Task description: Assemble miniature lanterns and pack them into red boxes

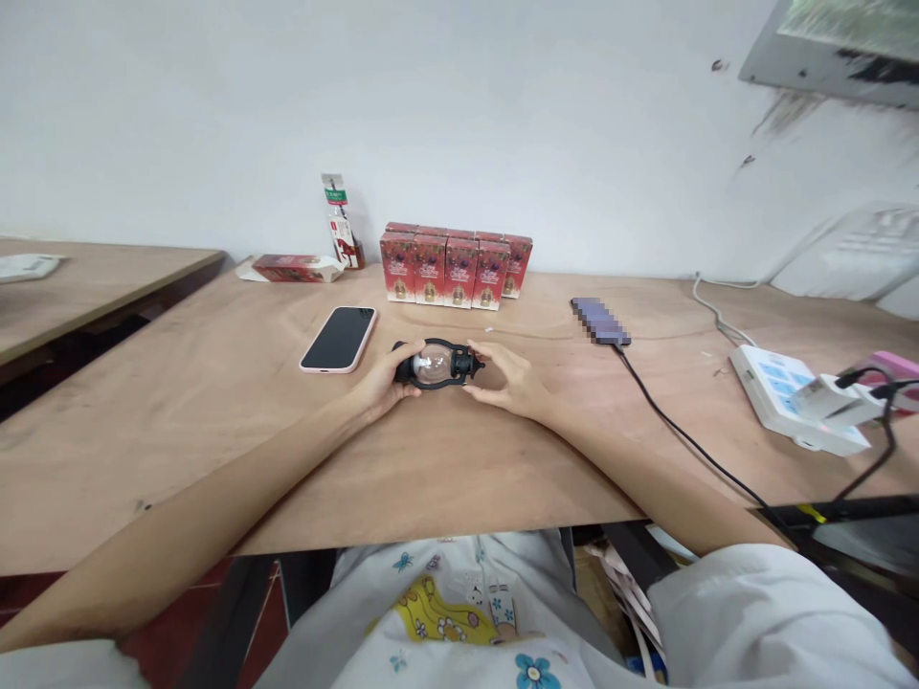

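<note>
A small black lantern with a clear globe (435, 364) lies on its side on the wooden table (215, 411), held between both hands. My left hand (386, 381) grips its left end, fingers curled around it. My right hand (503, 375) pinches the right end with thumb and fingertips. A row of red printed boxes (455, 266) stands behind the lantern against the wall. One more red box (296, 268) lies flat to the left of the row.
A phone in a pink case (339, 339) lies face up left of the hands. A second phone (600, 321) with a black cable lies to the right. A white power strip (790, 394) with plugs sits at the right edge. A sachet (340, 222) leans on the wall.
</note>
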Motion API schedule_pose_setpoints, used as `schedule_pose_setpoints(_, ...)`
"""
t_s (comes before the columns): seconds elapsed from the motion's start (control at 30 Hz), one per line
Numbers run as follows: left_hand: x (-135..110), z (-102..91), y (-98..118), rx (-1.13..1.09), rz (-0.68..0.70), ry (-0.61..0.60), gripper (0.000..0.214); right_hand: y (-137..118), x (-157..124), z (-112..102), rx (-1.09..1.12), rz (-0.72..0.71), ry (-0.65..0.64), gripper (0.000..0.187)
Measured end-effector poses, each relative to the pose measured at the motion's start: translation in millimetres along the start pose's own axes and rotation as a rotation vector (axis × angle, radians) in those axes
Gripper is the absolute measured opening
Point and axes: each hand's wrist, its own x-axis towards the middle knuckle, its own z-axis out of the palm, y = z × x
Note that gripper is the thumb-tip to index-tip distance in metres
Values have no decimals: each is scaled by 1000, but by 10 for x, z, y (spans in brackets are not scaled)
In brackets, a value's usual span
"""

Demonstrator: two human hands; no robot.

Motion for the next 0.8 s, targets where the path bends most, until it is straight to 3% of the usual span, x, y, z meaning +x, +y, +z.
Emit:
schedule_pose_setpoints(0.3,-25,11,-92,33,142,21,21,67,7,-21,-5,-35,14,55)
schedule_pose_setpoints(0.8,-102,-34,-93,33,30,-62,46,4,7,-71,60,-18,-30,59)
